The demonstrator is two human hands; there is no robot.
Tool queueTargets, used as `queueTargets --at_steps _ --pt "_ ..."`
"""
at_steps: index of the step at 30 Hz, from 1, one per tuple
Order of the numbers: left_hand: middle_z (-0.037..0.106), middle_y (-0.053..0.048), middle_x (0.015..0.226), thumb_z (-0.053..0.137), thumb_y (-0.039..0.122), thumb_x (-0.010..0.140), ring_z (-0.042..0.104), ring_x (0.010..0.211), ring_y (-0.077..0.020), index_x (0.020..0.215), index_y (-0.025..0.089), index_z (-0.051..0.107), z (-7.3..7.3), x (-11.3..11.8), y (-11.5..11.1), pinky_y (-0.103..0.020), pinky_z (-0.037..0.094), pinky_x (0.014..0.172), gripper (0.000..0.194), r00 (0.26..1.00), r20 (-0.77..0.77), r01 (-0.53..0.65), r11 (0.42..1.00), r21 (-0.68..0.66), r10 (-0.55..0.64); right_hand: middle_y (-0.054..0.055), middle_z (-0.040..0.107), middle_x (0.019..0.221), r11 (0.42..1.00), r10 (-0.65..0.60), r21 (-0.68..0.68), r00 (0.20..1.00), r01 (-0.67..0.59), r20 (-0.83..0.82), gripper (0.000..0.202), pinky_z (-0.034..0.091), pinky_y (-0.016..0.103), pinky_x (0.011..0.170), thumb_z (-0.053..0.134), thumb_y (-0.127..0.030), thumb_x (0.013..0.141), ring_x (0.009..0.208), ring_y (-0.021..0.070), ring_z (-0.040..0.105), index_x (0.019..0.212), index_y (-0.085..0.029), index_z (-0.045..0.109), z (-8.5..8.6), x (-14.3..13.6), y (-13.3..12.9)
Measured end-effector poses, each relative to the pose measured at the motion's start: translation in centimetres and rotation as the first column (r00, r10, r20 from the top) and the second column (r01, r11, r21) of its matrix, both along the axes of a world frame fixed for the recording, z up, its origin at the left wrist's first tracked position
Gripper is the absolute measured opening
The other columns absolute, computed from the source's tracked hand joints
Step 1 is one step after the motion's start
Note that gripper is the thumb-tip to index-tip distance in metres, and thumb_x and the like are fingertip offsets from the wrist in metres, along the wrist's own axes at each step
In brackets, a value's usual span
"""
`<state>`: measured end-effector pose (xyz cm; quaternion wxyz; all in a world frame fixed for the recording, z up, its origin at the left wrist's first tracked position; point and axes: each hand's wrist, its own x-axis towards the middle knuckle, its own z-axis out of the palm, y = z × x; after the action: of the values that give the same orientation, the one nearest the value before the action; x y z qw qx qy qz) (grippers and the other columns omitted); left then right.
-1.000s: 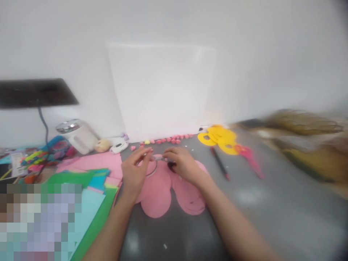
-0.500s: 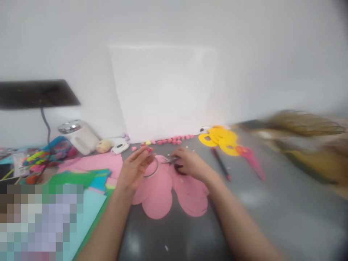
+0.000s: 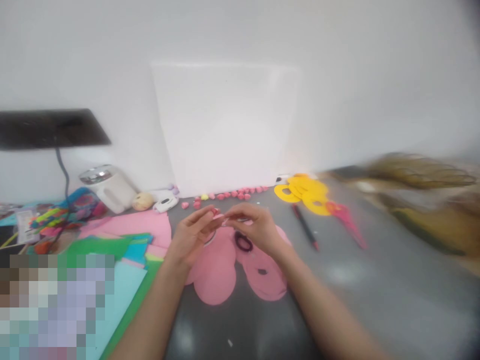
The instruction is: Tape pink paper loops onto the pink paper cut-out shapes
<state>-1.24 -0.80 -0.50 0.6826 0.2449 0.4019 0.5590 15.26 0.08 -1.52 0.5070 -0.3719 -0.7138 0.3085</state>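
Observation:
My left hand (image 3: 192, 234) is closed in a pinch around a small pink-red piece (image 3: 215, 211). Part of a thin, pale-edged loop (image 3: 210, 239) shows just under its fingers. My right hand (image 3: 257, 227) meets the left at the fingertips, pinching at the same spot; what lies between the tips is too small to make out. A dark scissors handle (image 3: 243, 241) hangs below the right palm, the blades mostly hidden by the hand. Beneath both hands lie pink paper petal shapes (image 3: 215, 282), rounded and overlapping, on the grey table (image 3: 210, 335).
Small pink pieces (image 3: 240, 192) line the wall's foot. Rightward lie yellow paper rings (image 3: 307, 190), a black pen (image 3: 305, 227) and pink scissors (image 3: 348, 225). Coloured paper sheets (image 3: 123, 285), a white device (image 3: 112, 190) and bright pipe-cleaner-like strands (image 3: 48, 217) sit left. Brownish bundles (image 3: 427, 200) are far right.
My right hand has moved slightly left and its fingertips now meet the left hand's. The scissor blades that pointed left are now mostly hidden, with the handle loop hanging lower.

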Motion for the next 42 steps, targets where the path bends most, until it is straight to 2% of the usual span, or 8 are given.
queueTargets --at_steps 4,7,15,21,26,30,35,42 --pt "0.074 -0.003 0.080 0.075 0.011 0.063 0.070 0.078 -0.0189 0.077 0.015 0.071 0.0 0.0 -0.1 -0.025 0.052 0.070 0.015 1.000 0.018 0.023 0.999 -0.033 -0.022 0.002 0.071 0.083 0.970 -0.069 0.237 0.995 0.050 0.071 0.009 0.051 0.026 0.070 0.062 -0.019 0.079 0.076 0.0147 0.065 0.083 -0.023 0.069 -0.7 -0.3 0.0" --pt "0.074 -0.004 0.080 0.074 0.011 0.065 0.069 0.079 -0.0191 0.077 0.015 0.071 0.0 0.0 -0.1 -0.025 0.052 0.073 0.013 0.999 0.021 0.027 0.999 -0.025 -0.027 0.002 0.071 0.084 0.939 -0.119 0.337 0.987 0.075 0.113 0.012 0.051 0.025 0.071 0.057 -0.018 0.083 0.076 0.0144 0.065 0.084 -0.023 0.068 -1.0 -0.4 0.0" --pt "0.074 -0.003 0.082 0.077 0.014 0.062 0.069 0.080 -0.0191 0.077 0.015 0.071 0.0 0.0 0.1 -0.025 0.052 0.073 0.017 0.999 0.018 0.035 0.999 -0.013 -0.035 0.002 0.071 0.078 0.928 -0.189 0.351 0.971 0.129 0.144 0.009 0.050 0.023 0.066 0.057 -0.020 0.083 0.068 0.0132 0.064 0.086 -0.021 0.065 -0.9 -0.6 -0.3" --pt "0.074 -0.003 0.081 0.078 0.017 0.060 0.069 0.077 -0.0182 0.079 0.016 0.071 -0.1 -0.1 0.1 -0.026 0.050 0.073 0.020 0.998 -0.048 0.037 0.999 -0.027 -0.039 0.002 0.071 0.091 0.929 -0.149 0.369 0.946 0.035 0.286 0.018 0.047 0.022 0.069 0.050 -0.016 0.087 0.080 0.0134 0.065 0.091 -0.023 0.066 -1.0 -0.2 -0.2" --pt "0.073 -0.005 0.084 0.078 0.021 0.060 0.069 0.082 -0.0214 0.081 0.016 0.071 -0.1 -0.1 -0.1 -0.027 0.049 0.074 0.023 0.995 -0.098 0.035 0.999 -0.001 -0.035 0.004 0.071 0.088 0.967 -0.135 0.249 0.938 0.055 0.318 0.015 0.047 0.026 0.069 0.053 -0.017 0.084 0.078 0.0166 0.065 0.087 -0.023 0.066 -0.9 -0.2 -0.2" --pt "0.073 -0.005 0.082 0.079 0.018 0.058 0.069 0.079 -0.0197 0.078 0.015 0.072 -0.1 0.0 -0.1 -0.029 0.049 0.078 0.022 0.998 -0.067 0.003 1.000 0.024 -0.001 0.003 0.070 0.082 0.998 -0.068 -0.002 0.992 0.068 0.105 0.010 0.051 0.027 0.068 0.060 -0.025 0.079 0.073 0.0160 0.066 0.087 -0.022 0.066 -0.6 -0.6 -0.5" --pt "0.073 -0.005 0.081 0.079 0.018 0.059 0.068 0.078 -0.0185 0.078 0.015 0.072 -0.1 0.2 -0.1 -0.032 0.048 0.085 0.021 0.997 -0.073 -0.015 0.994 0.107 0.022 0.003 0.069 0.070 0.952 -0.062 -0.306 0.981 0.002 -0.185 0.011 0.053 0.026 0.059 0.065 -0.028 0.074 0.061 0.0155 0.066 0.079 -0.019 0.067 -0.2 -1.0 -0.8" --pt "0.073 -0.004 0.080 0.081 0.019 0.056 0.069 0.076 -0.0188 0.077 0.015 0.073 -0.1 0.3 -0.1 -0.034 0.049 0.086 0.023 0.997 -0.069 -0.033 0.989 0.143 0.043 0.004 0.070 0.070 0.912 -0.052 -0.406 0.960 -0.066 -0.274 0.017 0.055 0.027 0.060 0.069 -0.031 0.069 0.061 0.0160 0.067 0.078 -0.016 0.069 0.4 -1.1 -0.9"
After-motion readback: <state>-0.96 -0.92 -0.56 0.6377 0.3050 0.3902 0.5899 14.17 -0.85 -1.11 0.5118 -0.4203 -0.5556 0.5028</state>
